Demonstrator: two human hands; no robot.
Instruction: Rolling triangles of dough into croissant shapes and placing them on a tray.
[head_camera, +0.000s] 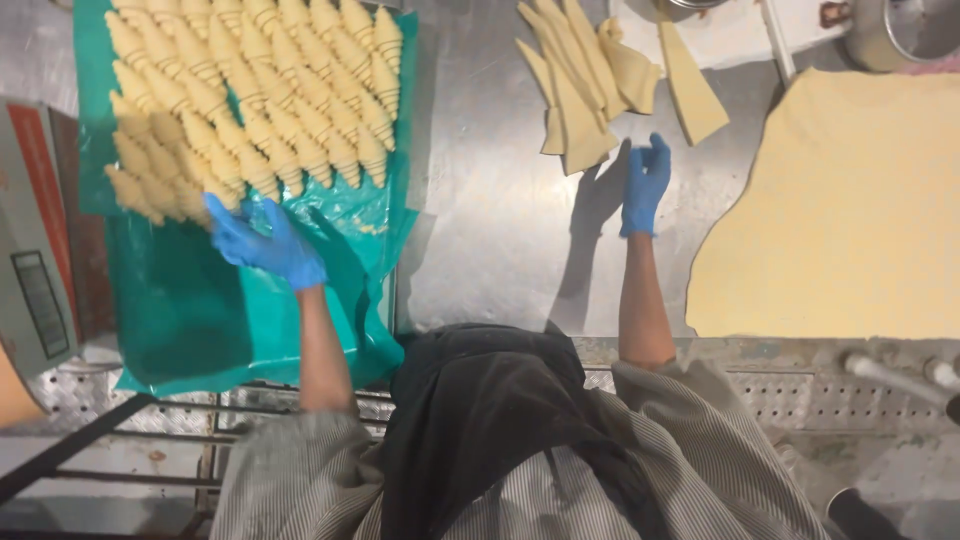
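Blue-gloved left hand (262, 243), fingers spread, holding nothing, touches the nearest rolled croissants (165, 195) on green sheet (200, 320). Right hand (645, 185), open and empty, rests on steel surface (490, 250) just below cut dough triangles (580, 90), their long axes running away from it.

The bare steel worktop (490, 230) is the landmark. At its left end lies a green plastic sheet (200, 310), and rows of rolled raw croissants (250, 90) rest on the sheet's far half. At the worktop's far middle lies a loose pile of cut dough triangles (590, 80). A wide flat sheet of rolled dough (850, 210) covers its right end. A grey scale (35, 260) stands beyond the worktop's left edge. Left hand (262, 243) rests at the croissants' near edge; right hand (645, 185) lies on the worktop just before the triangles.
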